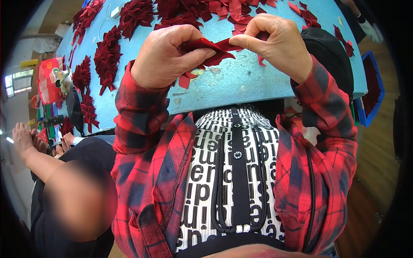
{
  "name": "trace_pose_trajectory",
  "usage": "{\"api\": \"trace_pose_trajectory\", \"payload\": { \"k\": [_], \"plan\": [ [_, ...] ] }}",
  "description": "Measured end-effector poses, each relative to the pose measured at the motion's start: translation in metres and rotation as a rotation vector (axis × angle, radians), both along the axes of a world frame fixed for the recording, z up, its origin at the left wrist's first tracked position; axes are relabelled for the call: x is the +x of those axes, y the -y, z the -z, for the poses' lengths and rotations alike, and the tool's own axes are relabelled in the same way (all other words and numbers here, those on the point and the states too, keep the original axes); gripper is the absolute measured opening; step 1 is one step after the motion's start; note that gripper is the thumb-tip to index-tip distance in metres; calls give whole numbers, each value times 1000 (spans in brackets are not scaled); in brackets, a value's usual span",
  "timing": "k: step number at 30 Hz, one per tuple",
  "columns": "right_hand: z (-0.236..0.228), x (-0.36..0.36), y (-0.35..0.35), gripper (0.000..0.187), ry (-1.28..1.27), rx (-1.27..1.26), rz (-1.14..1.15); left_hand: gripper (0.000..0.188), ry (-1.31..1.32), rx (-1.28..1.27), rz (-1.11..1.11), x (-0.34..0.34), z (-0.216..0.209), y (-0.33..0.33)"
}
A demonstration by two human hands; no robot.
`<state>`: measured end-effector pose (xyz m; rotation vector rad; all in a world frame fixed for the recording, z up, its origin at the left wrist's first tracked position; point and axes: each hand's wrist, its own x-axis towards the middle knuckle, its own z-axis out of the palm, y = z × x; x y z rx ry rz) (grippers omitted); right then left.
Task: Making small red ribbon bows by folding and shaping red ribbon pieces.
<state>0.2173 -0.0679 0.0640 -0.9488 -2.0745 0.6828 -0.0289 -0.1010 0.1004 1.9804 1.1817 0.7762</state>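
Observation:
Above the near part of a light blue table [246, 88], both my hands hold one dark red piece of fabric [214, 59]. My left hand [160, 55] is closed, its thumb pressing the folded fabric against the fingers. On the other side, my right hand [282, 46] pinches the narrow end of the fabric between thumb and fingertips. The fabric is stretched between the two hands, its lower corners hanging free. Loose brighter red fabric pieces [186, 79] lie on the table below my hands.
Heaps of folded dark red fabric [107, 58] spread along the table's left and far side. A black bag [328, 60] sits at the right edge, near a blue bin [371, 88]. At left are a red package [49, 81] and another person in dark clothes [97, 150].

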Motion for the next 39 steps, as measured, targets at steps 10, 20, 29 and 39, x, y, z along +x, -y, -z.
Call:
{"api": "trace_pose_trajectory", "payload": {
  "k": [10,20,29,39],
  "plan": [
    [5,-2,-1,19,-61,-55,3,18,-31,42,23,4,3,-2],
    [0,5,-9,13,102,-116,-147,17,-47,-194,-43,11,3,3],
    [5,11,-12,6,-124,-570,-302,16,-31,-144,-25,10,8,3],
    [15,10,-12,9,-180,-450,-421,14,-10,-177,2,10,8,3]
  ]
}}
